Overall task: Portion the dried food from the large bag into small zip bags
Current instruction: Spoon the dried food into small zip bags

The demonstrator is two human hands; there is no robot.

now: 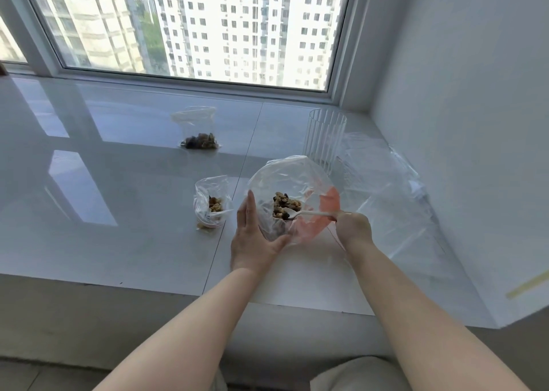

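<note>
Right grip [352, 227] pinches spoon [309, 213] inside large bag [285, 176]; left [252, 239] apparently cradles it.

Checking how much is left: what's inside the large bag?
The large bag holds mixed dried food and the bowl of a white spoon. Its bottom is hidden by crumpled plastic.

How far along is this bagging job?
Done, it seems: one small bag near the window holds a portion. A second small bag beside the left hand has some food and stands open. In hand: the left hand steadies the large bag while the right hand dips a white spoon into the mix. Left: plenty of mix remains, and more clear bags lie at the right.
</note>
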